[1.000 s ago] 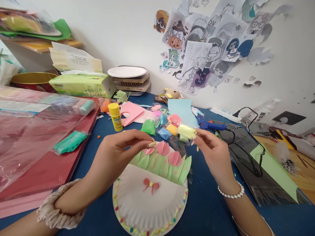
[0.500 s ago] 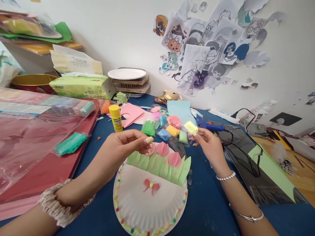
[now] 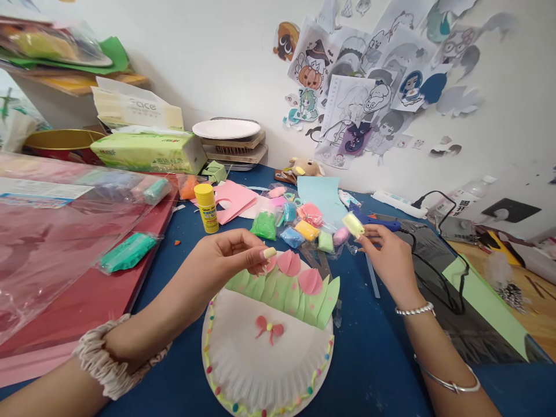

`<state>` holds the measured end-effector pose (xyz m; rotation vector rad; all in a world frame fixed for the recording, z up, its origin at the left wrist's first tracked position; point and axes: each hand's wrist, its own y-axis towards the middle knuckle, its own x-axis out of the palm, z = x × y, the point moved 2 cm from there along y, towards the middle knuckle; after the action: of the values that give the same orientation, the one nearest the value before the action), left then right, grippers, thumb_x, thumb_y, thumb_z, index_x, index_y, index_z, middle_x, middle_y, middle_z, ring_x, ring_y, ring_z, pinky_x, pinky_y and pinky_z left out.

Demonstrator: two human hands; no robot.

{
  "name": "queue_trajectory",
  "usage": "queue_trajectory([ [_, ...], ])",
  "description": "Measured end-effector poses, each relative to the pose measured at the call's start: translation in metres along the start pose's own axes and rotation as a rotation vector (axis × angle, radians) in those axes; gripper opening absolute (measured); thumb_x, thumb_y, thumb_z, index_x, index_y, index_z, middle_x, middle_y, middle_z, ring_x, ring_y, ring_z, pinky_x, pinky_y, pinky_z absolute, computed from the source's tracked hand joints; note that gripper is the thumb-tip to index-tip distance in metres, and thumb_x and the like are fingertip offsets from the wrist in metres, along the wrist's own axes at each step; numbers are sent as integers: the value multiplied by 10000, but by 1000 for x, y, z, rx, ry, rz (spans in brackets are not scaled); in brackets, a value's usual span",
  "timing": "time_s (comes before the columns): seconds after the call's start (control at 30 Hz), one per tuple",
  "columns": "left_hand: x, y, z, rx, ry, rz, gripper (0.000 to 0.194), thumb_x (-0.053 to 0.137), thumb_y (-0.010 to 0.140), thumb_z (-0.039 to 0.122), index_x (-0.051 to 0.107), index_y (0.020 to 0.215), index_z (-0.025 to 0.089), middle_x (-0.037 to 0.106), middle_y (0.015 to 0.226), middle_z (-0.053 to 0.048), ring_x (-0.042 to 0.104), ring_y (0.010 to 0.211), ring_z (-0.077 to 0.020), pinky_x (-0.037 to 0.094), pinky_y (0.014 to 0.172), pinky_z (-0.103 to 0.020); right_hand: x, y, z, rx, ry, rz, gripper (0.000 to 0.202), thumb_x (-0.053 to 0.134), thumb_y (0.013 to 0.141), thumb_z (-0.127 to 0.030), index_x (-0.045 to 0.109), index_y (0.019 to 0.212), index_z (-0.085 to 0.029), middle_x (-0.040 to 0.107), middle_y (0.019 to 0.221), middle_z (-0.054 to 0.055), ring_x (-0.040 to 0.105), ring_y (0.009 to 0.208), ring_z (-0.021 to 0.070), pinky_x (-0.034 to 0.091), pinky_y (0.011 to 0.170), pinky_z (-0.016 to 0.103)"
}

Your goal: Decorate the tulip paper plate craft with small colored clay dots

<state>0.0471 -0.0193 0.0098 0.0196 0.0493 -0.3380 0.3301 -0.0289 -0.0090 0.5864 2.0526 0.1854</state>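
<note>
My left hand [image 3: 230,255] hovers over the upper left of the paper plate, its thumb and fingers pinched together; what they hold, if anything, is too small to make out. My right hand [image 3: 386,258] grips a small packet of pale yellow clay [image 3: 353,225] by its lower edge. Below lies a white paper plate [image 3: 243,370] trimmed along its rim with a yellow strand and coloured dots. A red bow [image 3: 269,328] with a yellow centre sits on it. Green paper grass [image 3: 282,295] and pink paper tulips [image 3: 310,281] stick up from its top edge.
Several clay packets [image 3: 307,230] lie behind the plate. A glue stick [image 3: 206,208] stands left of them, near pink paper [image 3: 234,200]. A teal clay packet [image 3: 129,253] rests on the left. A blue glue gun [image 3: 382,222] with its cable is behind my right hand.
My right hand has moved right with the yellow clay packet, uncovering a pink packet and a clear stick. My left hand stays pinched in nearly the same place.
</note>
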Motion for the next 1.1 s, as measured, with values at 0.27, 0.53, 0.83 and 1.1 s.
queue_trajectory([
  [0.27, 5, 0, 0, 20, 37, -96, 67, 615, 736, 203, 677, 710, 195, 715, 717, -32, 641, 619, -152, 503, 500, -228, -2, -1, 4, -22, -301, 6, 255, 448, 779, -217, 569, 970, -99, 668, 780, 132, 629, 680, 253, 468, 543, 340],
  [0.53, 8, -1, -3, -78, -61, -171, 69, 652, 711, 196, 618, 652, 188, 672, 600, 10, 627, 571, -113, 497, 509, -195, 0, -3, 3, -46, -418, -55, 279, 505, 773, -271, 559, 1007, -129, 671, 806, 89, 612, 664, 241, 380, 474, 294],
  [0.83, 2, 2, -2, -56, -75, -137, 48, 648, 721, 213, 696, 717, 207, 700, 723, -27, 626, 647, -137, 509, 549, -216, -2, -9, -3, -80, -387, -45, 301, 465, 799, -316, 555, 1033, -150, 669, 818, 78, 607, 632, 212, 393, 474, 282],
  [1.1, 7, -1, -3, -155, -230, -203, 145, 641, 718, 195, 635, 573, 198, 569, 532, 46, 507, 505, -58, 432, 496, -146, -5, -24, -32, -226, -181, 80, 247, 461, 820, -318, 575, 977, -167, 648, 800, 50, 583, 629, 166, 448, 549, 275],
])
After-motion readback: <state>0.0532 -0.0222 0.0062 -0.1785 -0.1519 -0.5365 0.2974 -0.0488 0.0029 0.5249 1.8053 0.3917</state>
